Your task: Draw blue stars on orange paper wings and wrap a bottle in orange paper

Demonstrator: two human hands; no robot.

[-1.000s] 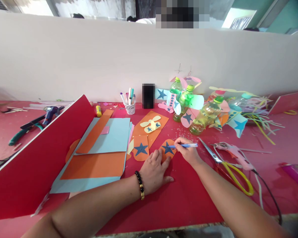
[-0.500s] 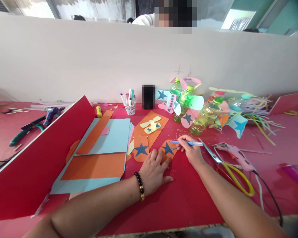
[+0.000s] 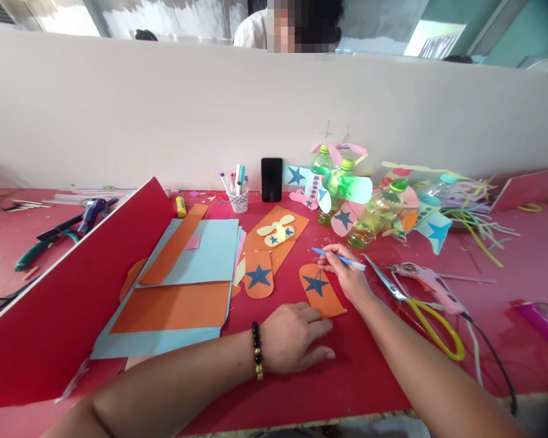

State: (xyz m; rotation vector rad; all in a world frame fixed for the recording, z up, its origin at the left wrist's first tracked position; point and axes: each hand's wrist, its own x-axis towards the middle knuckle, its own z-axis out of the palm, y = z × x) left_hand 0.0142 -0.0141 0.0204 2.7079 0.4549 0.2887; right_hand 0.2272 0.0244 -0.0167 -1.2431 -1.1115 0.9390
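Observation:
A blue pen (image 3: 340, 258) is pinched in my right hand (image 3: 349, 277), its tip pointing up and left, above the table. Below it lies an orange paper piece (image 3: 326, 299) with a rounded end and a dark blue star. My left hand (image 3: 295, 337) rests with fingers stretched out, fingertips at the lower edge of that piece. A second orange star piece (image 3: 259, 281) lies to the left. Behind it, a yellow paper cut-out (image 3: 279, 233) with small stars sits on an orange sheet (image 3: 278, 260).
Scissors (image 3: 433, 325) and a pink glue gun (image 3: 432, 286) lie right of my right hand. Bottle planes (image 3: 379, 213) stand at the back right. A marker cup (image 3: 238, 202) and black phone (image 3: 271, 179) stand behind. Blue sheets (image 3: 210, 243) lie beside a red board (image 3: 77, 292).
The orange star piece has turned, its straight end now toward the lower right. My left hand has moved down and right. The pen has lifted off the star, its tip shifting up.

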